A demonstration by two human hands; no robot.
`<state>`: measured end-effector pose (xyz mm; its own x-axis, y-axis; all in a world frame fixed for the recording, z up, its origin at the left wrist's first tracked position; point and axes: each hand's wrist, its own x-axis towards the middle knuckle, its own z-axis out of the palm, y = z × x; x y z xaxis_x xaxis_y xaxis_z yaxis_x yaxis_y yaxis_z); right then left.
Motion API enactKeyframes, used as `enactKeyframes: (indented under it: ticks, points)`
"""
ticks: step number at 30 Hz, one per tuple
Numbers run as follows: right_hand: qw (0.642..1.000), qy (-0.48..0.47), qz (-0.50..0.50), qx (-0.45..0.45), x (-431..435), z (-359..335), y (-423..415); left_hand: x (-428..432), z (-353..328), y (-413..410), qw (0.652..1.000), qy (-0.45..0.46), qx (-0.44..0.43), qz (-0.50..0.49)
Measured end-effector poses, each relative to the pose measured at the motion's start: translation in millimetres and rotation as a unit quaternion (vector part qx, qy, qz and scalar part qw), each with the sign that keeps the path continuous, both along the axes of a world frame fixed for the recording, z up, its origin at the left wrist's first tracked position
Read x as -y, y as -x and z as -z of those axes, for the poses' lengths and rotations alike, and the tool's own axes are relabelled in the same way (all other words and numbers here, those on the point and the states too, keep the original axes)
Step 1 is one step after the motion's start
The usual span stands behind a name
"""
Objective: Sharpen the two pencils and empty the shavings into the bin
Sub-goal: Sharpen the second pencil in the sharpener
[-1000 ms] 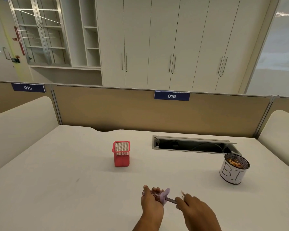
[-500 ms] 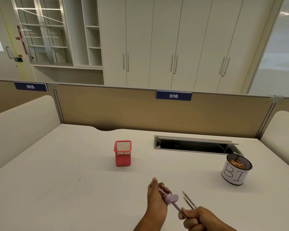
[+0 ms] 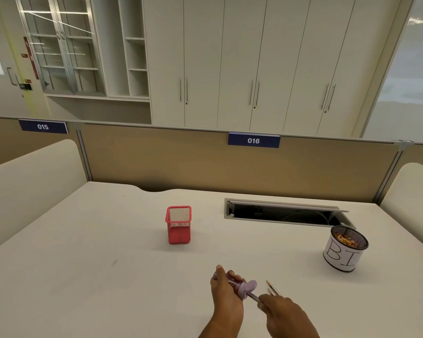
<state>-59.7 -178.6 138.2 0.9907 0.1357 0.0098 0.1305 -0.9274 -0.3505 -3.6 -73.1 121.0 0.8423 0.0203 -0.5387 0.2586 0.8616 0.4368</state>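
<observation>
My left hand (image 3: 224, 297) grips a purple sharpener (image 3: 247, 287) with a clear shavings barrel, near the desk's front edge. A pencil (image 3: 253, 296) sticks out of its cap toward the right, and my right hand (image 3: 282, 313) pinches that pencil's shaft. A second pencil (image 3: 272, 287) lies on the desk just beyond my right hand, its sharp tip pointing away. The mesh bin (image 3: 346, 248), labelled with a white paper band, stands at the right and holds shavings.
A red mesh pen holder (image 3: 178, 225) stands mid-desk. An open cable tray slot (image 3: 286, 213) runs along the back right. Tan partition panels close off the rear, with padded side screens left and right.
My right hand drew back along the pencil and then moved in toward the sharpener again. The left hand kept its hold on the sharpener. The view shifted slightly.
</observation>
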Motion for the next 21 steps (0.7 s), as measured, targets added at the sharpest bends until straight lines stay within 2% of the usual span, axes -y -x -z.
enactKeyframes:
  ticks: [1, 2, 3, 4, 5, 6, 7, 8, 9, 10, 11, 13, 14, 15, 16, 18, 19, 21]
  points:
    - [0.993, -0.098, 0.057, -0.041, 1, 1, -11, 1, 1, 0, 1.0, -0.01, 0.008, -0.002]
    - [0.972, -0.183, 0.088, -0.119, 2, -1, -15, 2, 2, -1, 1.0, -0.018, 0.016, -0.001]
    - [0.936, -0.273, 0.096, -0.201, 7, 0, -13, 2, 2, -1, 0.999, -0.027, 0.023, 0.001]
    - [0.874, -0.381, 0.122, -0.276, 12, -2, -11, 2, 1, -1, 0.999, -0.035, 0.03, 0.003]
    - [0.791, -0.487, 0.151, -0.338, 15, -1, -9, 3, -1, 0, 0.999, -0.038, 0.035, 0.007]
    - [0.702, -0.568, 0.183, -0.389, 15, -4, -8, 3, -3, 1, 0.998, -0.039, 0.04, 0.012]
    - [0.633, -0.624, 0.194, -0.415, 17, -5, -7, 3, -4, 1, 0.998, -0.037, 0.043, 0.017]
    - [0.597, -0.649, 0.204, -0.425, 16, -6, -6, 3, -3, 1, 0.998, -0.033, 0.044, 0.024]
    - [0.589, -0.656, 0.205, -0.426, 15, -5, -6, 2, -2, 1, 0.998, -0.03, 0.043, 0.029]
    - [0.609, -0.642, 0.209, -0.416, 14, -7, -5, 2, 0, 1, 0.998, -0.027, 0.04, 0.031]
    - [0.661, -0.606, 0.206, -0.393, 13, -9, -6, 2, 3, 0, 0.999, -0.022, 0.035, 0.028]
    - [0.829, -0.447, 0.171, -0.29, 7, -9, -4, 3, 6, 2, 1.0, -0.011, 0.021, 0.019]
    - [0.892, -0.361, 0.152, -0.227, 5, -10, -3, 3, 6, 3, 1.0, -0.004, 0.015, 0.011]
    - [0.936, -0.29, 0.123, -0.159, 5, -10, -2, 3, 6, 4, 1.0, 0.002, 0.013, 0.002]
    - [0.964, -0.232, 0.084, -0.095, 4, -11, 0, 2, 5, 5, 1.0, 0.007, 0.013, -0.007]
    - [0.999, -0.029, 0.022, 0.01, 3, -1, -2, 2, 3, 6, 1.0, 0.008, 0.017, -0.016]
    - [0.999, 0.016, 0.007, 0.048, 5, 4, -1, 2, 3, 6, 1.0, 0.005, 0.017, -0.017]
    - [0.991, 0.008, -0.022, 0.131, 10, 19, -8, 3, 4, 5, 1.0, -0.001, 0.016, -0.013]
